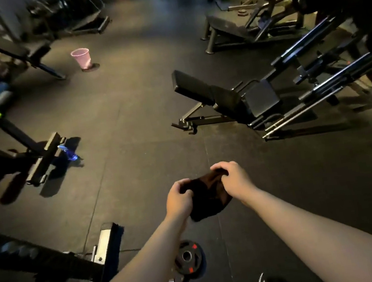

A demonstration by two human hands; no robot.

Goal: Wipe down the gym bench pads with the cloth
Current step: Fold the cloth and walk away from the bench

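Observation:
A dark cloth (207, 197) hangs bunched between both hands, low in the middle of the view. My left hand (179, 200) grips its left edge and my right hand (234, 180) grips its top right edge. Ahead and to the right stands a black adjustable bench: its long back pad (192, 86) is tilted up and its seat pad (261, 98) sits nearer the leg-press rails. The bench is well beyond my hands, with open floor in between. A blue spray bottle (70, 153) lies on the floor at the left.
A pink mesh bin (81, 58) stands on the floor far left of centre. Black machine frames (44, 158) crowd the left side. Weight plates (189, 258) lie by my feet. A leg-press machine (329, 67) fills the right. Dark rubber floor (126, 106) runs down the middle.

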